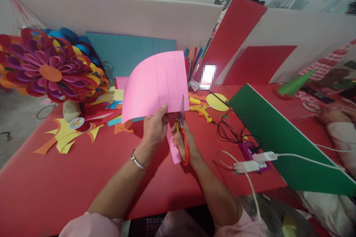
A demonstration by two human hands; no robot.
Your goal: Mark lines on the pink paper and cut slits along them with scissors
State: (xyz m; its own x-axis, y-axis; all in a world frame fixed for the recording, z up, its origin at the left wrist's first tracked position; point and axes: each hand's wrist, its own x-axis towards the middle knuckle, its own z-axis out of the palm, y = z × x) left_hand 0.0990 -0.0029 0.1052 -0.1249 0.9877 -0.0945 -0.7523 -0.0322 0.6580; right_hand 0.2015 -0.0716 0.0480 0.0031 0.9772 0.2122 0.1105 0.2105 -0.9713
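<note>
A pink paper sheet (150, 81) with ruled lines curves upward in front of me. My left hand (157, 127) pinches its lower edge, thumb on top. Red-handled scissors (185, 146) are in my right hand (185, 142), blades pointing up at the sheet's lower right edge. The blades look parted around the paper, though part of them is hidden. Below my hands a narrow pink paper strip (175, 153) lies on the red table.
Yellow and orange paper scraps (65, 135) lie left, near a large paper flower (50, 72). On the right are a yellow glue gun (202, 112), cables, a purple power strip (246, 152) and a green board (278, 133). Another person's hand (333, 114) rests beyond it.
</note>
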